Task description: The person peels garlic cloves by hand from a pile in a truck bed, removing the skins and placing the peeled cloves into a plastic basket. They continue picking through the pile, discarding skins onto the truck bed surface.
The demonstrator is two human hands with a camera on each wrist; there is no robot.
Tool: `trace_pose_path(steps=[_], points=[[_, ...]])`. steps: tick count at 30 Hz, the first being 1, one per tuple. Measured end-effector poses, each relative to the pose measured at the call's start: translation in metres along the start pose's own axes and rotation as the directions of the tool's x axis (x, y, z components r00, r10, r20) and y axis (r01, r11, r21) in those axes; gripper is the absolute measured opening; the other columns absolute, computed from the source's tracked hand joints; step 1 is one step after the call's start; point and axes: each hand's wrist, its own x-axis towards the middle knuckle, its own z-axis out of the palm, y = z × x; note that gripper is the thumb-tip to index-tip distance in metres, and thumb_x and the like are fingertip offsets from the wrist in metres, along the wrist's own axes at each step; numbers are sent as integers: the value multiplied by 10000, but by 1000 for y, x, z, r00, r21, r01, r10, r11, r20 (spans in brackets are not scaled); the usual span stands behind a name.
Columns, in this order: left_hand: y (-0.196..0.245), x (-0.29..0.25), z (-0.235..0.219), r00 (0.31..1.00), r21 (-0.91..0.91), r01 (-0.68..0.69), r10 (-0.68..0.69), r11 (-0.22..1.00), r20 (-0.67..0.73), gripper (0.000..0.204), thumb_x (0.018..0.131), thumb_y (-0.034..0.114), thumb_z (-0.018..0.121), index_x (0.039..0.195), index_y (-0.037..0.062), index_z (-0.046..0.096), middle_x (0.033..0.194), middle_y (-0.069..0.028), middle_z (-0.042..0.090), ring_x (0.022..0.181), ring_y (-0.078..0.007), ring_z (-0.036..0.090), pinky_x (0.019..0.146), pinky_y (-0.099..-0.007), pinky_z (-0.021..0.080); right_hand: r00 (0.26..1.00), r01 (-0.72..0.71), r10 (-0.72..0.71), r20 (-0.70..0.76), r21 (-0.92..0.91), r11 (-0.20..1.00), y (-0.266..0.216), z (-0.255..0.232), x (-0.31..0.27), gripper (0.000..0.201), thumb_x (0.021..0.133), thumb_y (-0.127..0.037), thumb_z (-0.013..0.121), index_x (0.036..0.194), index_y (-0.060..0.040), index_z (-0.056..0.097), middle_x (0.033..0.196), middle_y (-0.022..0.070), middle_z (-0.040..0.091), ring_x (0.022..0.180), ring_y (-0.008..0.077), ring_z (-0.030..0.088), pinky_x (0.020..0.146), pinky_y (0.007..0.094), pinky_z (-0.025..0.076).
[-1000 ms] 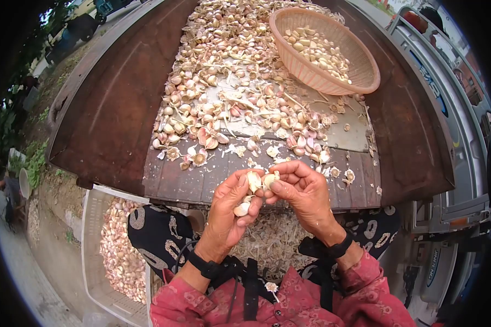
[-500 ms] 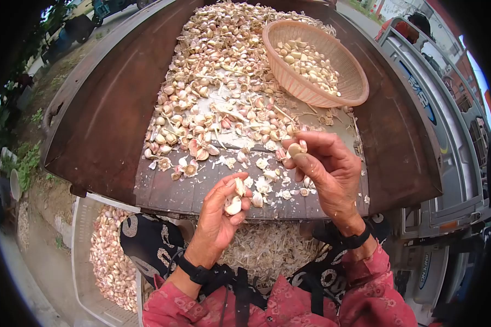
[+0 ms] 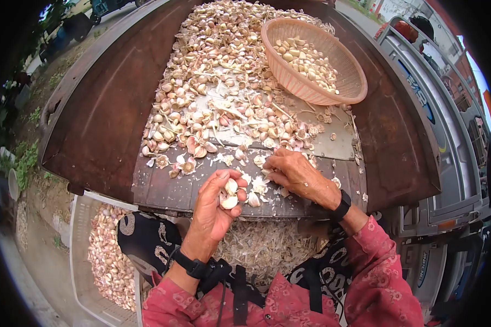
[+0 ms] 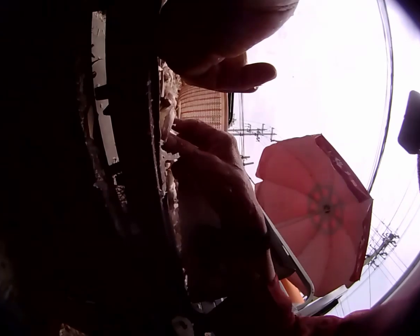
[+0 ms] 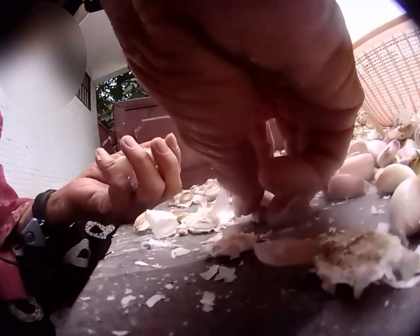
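Curled fingers of the left hand (image 3: 208, 210) hold pale garlic cloves (image 3: 230, 201) above the board's near edge. To its right, the right hand (image 3: 305, 177) reaches down with bent fingers among white garlic skins (image 3: 259, 185). In the right wrist view the right hand (image 5: 259, 91) has its fingertips low at the board, beside skins (image 5: 161, 222) and a root end (image 5: 357, 262); whether it pinches anything is hidden. The left hand (image 5: 136, 175) appears behind it, palm up. Dark shapes of the right hand (image 4: 217, 189) show in the left wrist view.
Unpeeled garlic (image 3: 213, 54) covers the far part of the board (image 3: 163, 188). A pink basket (image 3: 313, 98) of peeled cloves stands at the far right, between raised brown side walls (image 3: 103, 103). A white crate (image 3: 82, 272) of garlic sits low at the left, near the person's knee.
The right hand first parted from the left with a clove in its fingers, then came back down to the skins on the board. The left hand still holds its cloves, slightly further left.
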Motion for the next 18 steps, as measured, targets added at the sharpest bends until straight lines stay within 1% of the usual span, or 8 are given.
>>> trace_pose_path(steps=[4,5,6,7,9,10,13,18], points=[[0,0,1,1000,36,-22,22,999,2,230,1009,219,538,1097,12,589,921,-118,650,708,-150,625,434,-208,464,997,60,-60,-43,-9,998,3,-3,-7,161,851,-78,688,976,11,640,868,136,641,765,302,646,658,403,507],[-1,-1,0,1000,34,-26,26,999,1,230,1009,219,538,1097,12,589,921,-118,650,708,-150,625,434,-208,464,972,-235,218,89,376,896,-3,-9,-11,186,875,-84,682,1029,5,628,948,133,649,772,244,657,639,350,515],[-1,-1,-1,1000,50,-23,22,998,13,242,1005,235,548,1099,17,594,918,-102,654,715,-139,632,437,-213,455,861,-502,402,310,645,577,-8,-11,-14,212,899,-89,675,1082,-1,617,1027,129,657,780,186,669,621,296,523],[-1,0,-2,1000,68,-19,18,998,25,253,1000,250,557,1101,22,598,915,-87,659,722,-128,639,440,-217,445,863,-499,399,309,645,580,-9,-10,-17,212,899,-89,675,1082,-1,617,1027,129,657,780,186,669,621,296,523],[-1,-1,-1,1000,63,-14,13,998,16,248,1007,237,543,1102,14,593,916,-99,654,711,-137,631,437,-213,454,896,-324,386,220,918,230,-14,-6,-28,261,918,-92,675,1149,0,594,1079,130,657,818,140,677,632,243,559],[-2,-1,0,1000,58,-5,5,998,7,242,1014,225,530,1102,7,587,917,-111,648,701,-147,623,433,-208,462,896,-321,388,216,919,231,-22,-7,-33,261,918,-92,675,1149,0,594,1079,130,657,818,140,677,632,243,559],[-2,0,0,1000,74,-6,6,997,8,251,1018,235,527,1102,7,588,915,-110,647,699,-149,620,433,-210,464,938,-150,294,184,980,-132,-61,-16,-47,335,914,-54,674,1219,38,571,1137,159,657,907,200,700,728,260,608],[-3,1,-3,999,36,0,-1,999,36,256,1028,242,511,1089,6,588,910,-118,635,699,-156,614,441,-223,471,973,86,-184,-137,962,-260,-140,-38,-76,316,870,-54,730,1137,61,606,1095,236,649,949,268,683,740,325,591]])
